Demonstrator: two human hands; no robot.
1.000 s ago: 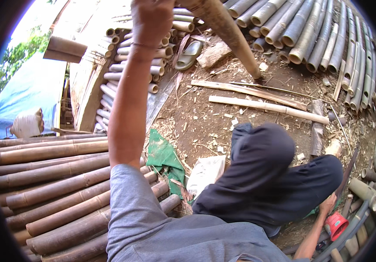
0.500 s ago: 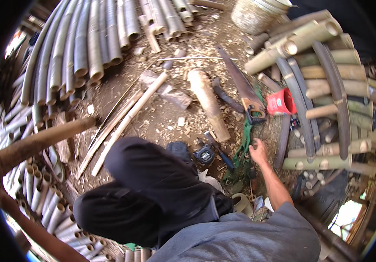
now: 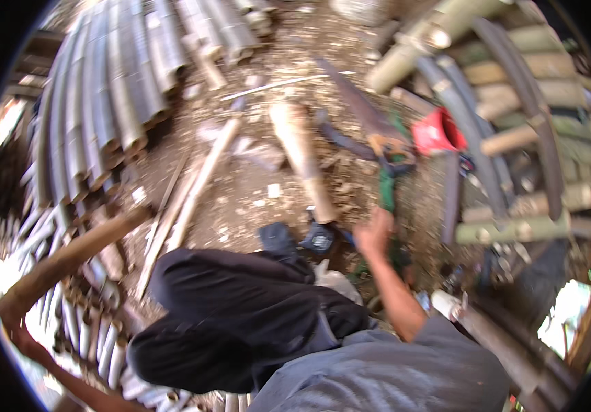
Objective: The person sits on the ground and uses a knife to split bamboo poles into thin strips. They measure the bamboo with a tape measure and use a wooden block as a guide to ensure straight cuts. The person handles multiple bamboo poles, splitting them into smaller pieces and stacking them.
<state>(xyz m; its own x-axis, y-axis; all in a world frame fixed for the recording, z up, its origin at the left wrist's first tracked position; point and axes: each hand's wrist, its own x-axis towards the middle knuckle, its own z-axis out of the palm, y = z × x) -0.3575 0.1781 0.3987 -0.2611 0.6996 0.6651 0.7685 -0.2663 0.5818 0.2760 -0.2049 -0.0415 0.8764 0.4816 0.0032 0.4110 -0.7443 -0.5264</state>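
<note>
At the far left, my left hand (image 3: 19, 331) is closed around the lower end of a brown bamboo pole (image 3: 79, 255), which slants up toward the middle. My right hand (image 3: 376, 233) is over the litter-strewn ground, beside a green strip of cloth (image 3: 387, 189). Motion smears its fingers, so their hold is unclear. A black tape measure (image 3: 319, 238) lies left of that hand, near a dark pouch (image 3: 278, 237). Farther off are a handsaw (image 3: 364, 113) with a wooden handle, a dark curved piece (image 3: 343, 141) and a thick pale bamboo piece (image 3: 300, 154).
Long bamboo poles (image 3: 113, 96) are stacked at the back left. More bamboo (image 3: 515, 233) is piled at the right, beside a red container (image 3: 439, 132). Thin bamboo strips (image 3: 202, 178) lie on the chip-covered ground, and a whitish bucket (image 3: 364, 8) shows at the top.
My right hand has shifted left, toward the tape measure. The whole view has swung and blurred. My left hand still holds the bamboo pole.
</note>
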